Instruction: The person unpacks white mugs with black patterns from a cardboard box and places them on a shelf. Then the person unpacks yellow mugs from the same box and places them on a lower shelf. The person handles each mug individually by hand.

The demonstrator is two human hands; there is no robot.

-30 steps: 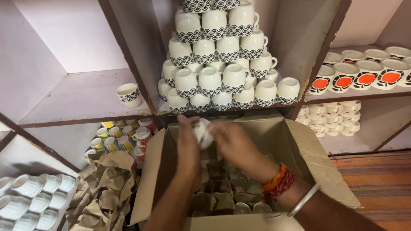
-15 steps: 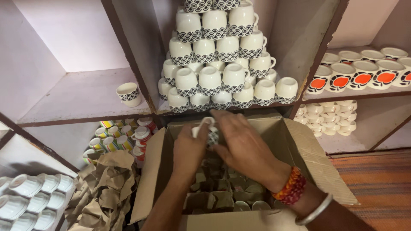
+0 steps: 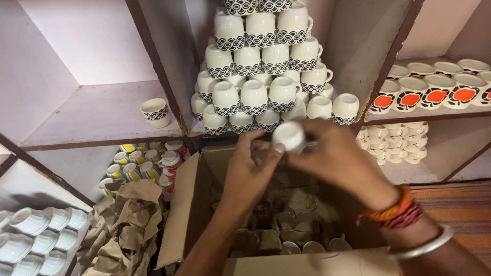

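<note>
Both my hands hold one small white cup above an open cardboard box. My left hand grips its left side with thumb and fingers, and my right hand wraps its right side; that wrist wears red-orange thread bands and a metal bangle. The cup's base faces me. Inside the box lie more cups among brown paper wraps. Just behind the held cup, a pyramid of upturned white cups with black patterned bands stands on the middle shelf.
A single banded cup sits on the left shelf. Orange-patterned cups line the right shelf, with plain white cups below. Striped colourful mugs, crumpled brown paper and white ribbed cups lie at the lower left.
My hands have lifted the white cup up out of the box toward the stacked cups, and the cup has turned so its base faces me.
</note>
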